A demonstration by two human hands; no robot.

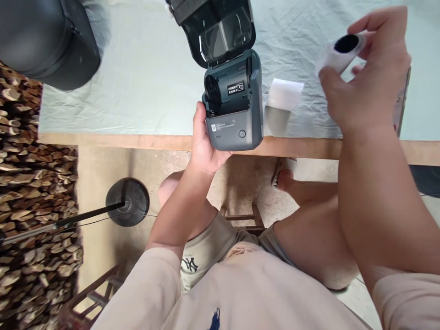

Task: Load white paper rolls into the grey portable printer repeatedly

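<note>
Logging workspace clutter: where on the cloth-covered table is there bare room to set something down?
Widest bare patch: pale green cloth between the dark round object and the open grey label printer. Crowded right of it: white paper slip, right hand holding white paper roll.

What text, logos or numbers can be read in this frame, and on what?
"NY" monogram: on the shorts.
Small dark emblem, no letters: on the shirt.
Power symbol: on the printer button.
Black label inside the printer bay: too small to read.
Front sticker on the printer: too small to read.
Paper roll in the right hand: no print visible.
</note>
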